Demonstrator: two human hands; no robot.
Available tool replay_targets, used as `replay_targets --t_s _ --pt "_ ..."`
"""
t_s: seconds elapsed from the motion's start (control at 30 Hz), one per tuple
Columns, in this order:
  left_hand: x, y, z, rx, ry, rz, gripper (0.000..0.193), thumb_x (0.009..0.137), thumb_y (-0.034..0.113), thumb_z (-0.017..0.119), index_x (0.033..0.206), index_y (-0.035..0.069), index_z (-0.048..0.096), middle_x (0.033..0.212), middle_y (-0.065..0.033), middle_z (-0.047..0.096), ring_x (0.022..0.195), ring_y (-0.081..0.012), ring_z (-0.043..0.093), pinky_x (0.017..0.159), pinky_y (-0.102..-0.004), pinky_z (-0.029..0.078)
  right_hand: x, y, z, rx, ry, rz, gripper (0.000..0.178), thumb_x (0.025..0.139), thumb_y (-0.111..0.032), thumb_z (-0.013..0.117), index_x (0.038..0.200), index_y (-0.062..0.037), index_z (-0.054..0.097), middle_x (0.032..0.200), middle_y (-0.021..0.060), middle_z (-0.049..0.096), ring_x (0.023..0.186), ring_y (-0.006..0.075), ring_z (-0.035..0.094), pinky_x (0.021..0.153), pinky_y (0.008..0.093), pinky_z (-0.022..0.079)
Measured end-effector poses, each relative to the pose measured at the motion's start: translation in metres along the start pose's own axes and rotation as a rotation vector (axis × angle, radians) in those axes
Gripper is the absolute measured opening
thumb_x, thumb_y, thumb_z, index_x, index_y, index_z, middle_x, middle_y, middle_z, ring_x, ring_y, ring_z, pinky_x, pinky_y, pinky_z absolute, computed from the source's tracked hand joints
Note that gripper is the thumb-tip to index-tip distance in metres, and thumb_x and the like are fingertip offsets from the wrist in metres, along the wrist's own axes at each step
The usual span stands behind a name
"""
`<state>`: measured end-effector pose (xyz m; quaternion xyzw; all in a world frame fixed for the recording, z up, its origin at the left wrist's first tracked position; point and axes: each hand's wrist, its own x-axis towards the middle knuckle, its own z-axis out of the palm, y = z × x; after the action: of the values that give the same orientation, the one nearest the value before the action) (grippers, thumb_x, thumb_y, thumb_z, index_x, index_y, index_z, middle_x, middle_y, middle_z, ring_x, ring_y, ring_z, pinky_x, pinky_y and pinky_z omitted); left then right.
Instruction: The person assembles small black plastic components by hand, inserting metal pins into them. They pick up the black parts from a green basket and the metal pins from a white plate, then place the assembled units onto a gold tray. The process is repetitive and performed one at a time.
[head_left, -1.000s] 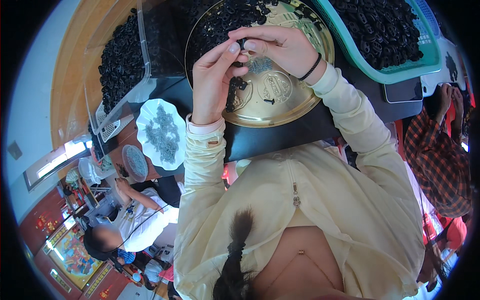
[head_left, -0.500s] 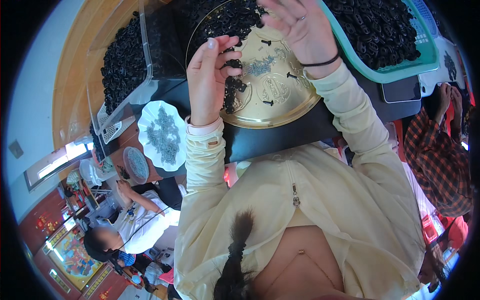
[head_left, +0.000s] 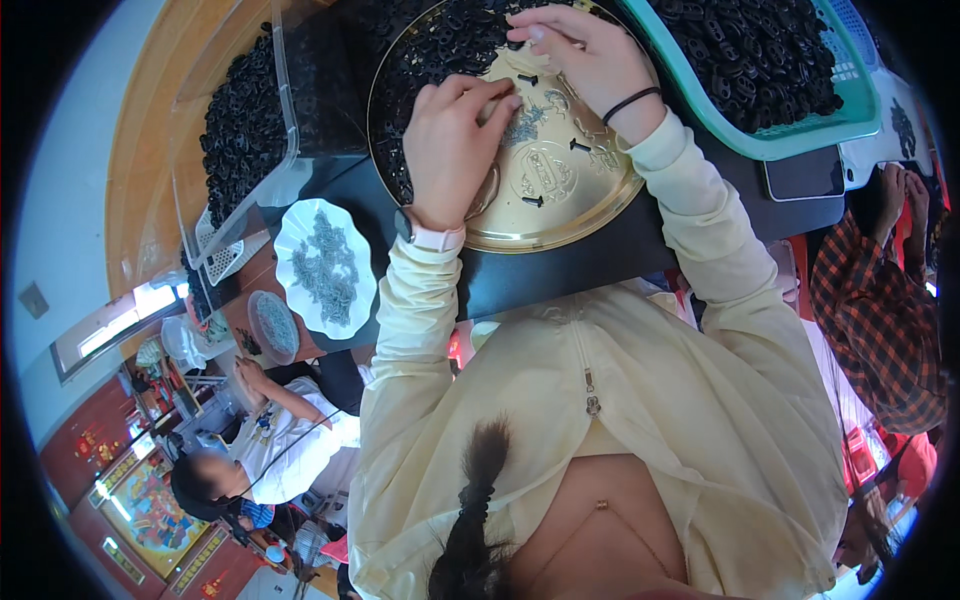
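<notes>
My left hand (head_left: 455,150) is palm down over the left part of a round gold tray (head_left: 545,240). Its fingers are bent, thumb and forefinger close together; anything between them is hidden. Over the tray's far right side, my right hand (head_left: 595,65) points left with fingers drawn together, their contents too small to make out. Small black plastic parts (head_left: 455,45) heap along the tray's far and left side. Tiny silver metal pieces (head_left: 524,128) lie mid-tray. Several small black peg-like pieces, one of them a black peg (head_left: 580,146), lie apart on the gold surface.
A teal basket (head_left: 765,148) of black parts stands right, beside a flat dark-faced device (head_left: 805,176). To the left are a clear bin (head_left: 292,90) with black parts, a white scalloped dish (head_left: 290,250) and a tub of small pieces (head_left: 272,325). Other people sit both sides.
My left hand has turned from palm up to palm down and moved right over the tray. My right hand has come lower, its spread fingers now drawn together and pointing left.
</notes>
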<state>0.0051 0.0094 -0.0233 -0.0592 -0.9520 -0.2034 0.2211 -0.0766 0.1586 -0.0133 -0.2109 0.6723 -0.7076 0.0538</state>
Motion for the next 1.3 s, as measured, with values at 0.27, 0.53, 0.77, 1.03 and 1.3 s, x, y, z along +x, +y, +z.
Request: replay_targets --t_s 0.27,0.53,0.77,1.03,1.3 --pt "0.000 0.002 0.012 0.025 0.017 -0.001 0.009 0.078 0.016 0.065 0.082 0.008 0.065 0.080 -0.0038 0.062 0.070 -0.0212 0.056 0.064 -0.0318 0.046 0.009 0.037 -0.009 -0.900 -0.095 -0.429 0.027 0.087 -0.018 0.056 0.111 -0.0079 0.060 0.109 0.0080 0.059 0.096 0.0219 0.058 0.083 0.0311 0.047" --pt "-0.004 -0.004 -0.006 -0.134 0.065 -0.270 0.011 0.081 0.016 0.062 0.086 0.006 0.061 0.074 -0.0053 0.062 0.056 -0.0184 0.055 0.055 -0.0315 0.044 0.014 0.029 0.000 -1.058 -0.059 -0.248 0.021 0.079 -0.023 0.063 0.099 -0.0152 0.066 0.099 0.0017 0.058 0.095 0.0208 0.055 0.083 0.0332 0.046" --pt "-0.003 -0.007 -0.010 -0.169 0.129 -0.311 0.012 0.082 0.014 0.064 0.090 0.005 0.063 0.074 -0.0031 0.063 0.052 -0.0105 0.051 0.050 -0.0249 0.041 0.023 0.044 0.008 -1.078 -0.166 -0.501 0.018 0.074 -0.023 0.065 0.092 -0.0177 0.069 0.097 -0.0012 0.059 0.097 0.0169 0.052 0.087 0.0328 0.041" --pt "-0.003 -0.012 -0.013 -0.321 0.229 -0.289 0.013 0.079 0.008 0.066 0.090 0.003 0.065 0.078 -0.0045 0.061 0.056 -0.0116 0.052 0.054 -0.0237 0.043 0.018 0.040 0.008 -0.927 -0.126 -0.316 0.018 0.079 -0.022 0.065 0.094 -0.0127 0.068 0.086 -0.0007 0.063 0.082 0.0132 0.058 0.076 0.0267 0.046" --pt "-0.005 -0.012 -0.008 -0.696 0.183 -0.467 0.013 0.081 0.006 0.066 0.094 0.003 0.065 0.086 -0.0025 0.064 0.066 -0.0060 0.054 0.060 -0.0191 0.044 0.003 0.023 0.012 0.085 -0.293 0.241 0.022 0.084 -0.012 0.060 0.101 -0.0006 0.065 0.089 0.0063 0.068 0.074 0.0088 0.061 0.069 0.0213 0.049"
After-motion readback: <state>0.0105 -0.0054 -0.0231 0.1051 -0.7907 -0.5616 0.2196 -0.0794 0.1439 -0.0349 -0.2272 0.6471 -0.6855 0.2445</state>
